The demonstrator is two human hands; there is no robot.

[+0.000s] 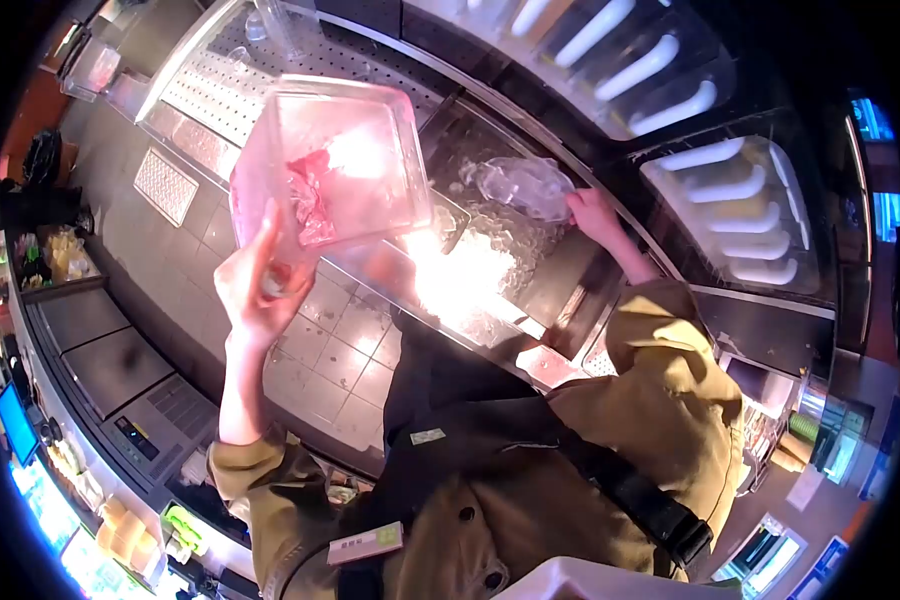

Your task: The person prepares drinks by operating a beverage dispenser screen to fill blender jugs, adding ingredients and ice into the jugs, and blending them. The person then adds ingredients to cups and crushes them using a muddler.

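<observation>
My left hand (265, 285) grips a clear square plastic container (375, 205) at its lower corner and holds it up, tilted, above the counter's edge. Inside it lies some pinkish-red stuff (312, 200), too glared to name. My right hand (595, 218) is closed on the end of a clear plastic scoop (525, 187). The scoop is at the far part of a metal bin, over or among the loose ice (500, 250); whether it touches the ice I cannot tell. Bright glare washes out the middle of the ice.
Lidded tubs with white handles (730, 205) line the far side of the counter. A perforated metal drain board (215, 95) lies beyond the container, with clear cups (280, 30) near it. Tiled floor (335, 345) shows below, and a dark-topped counter (120, 370) stands at left.
</observation>
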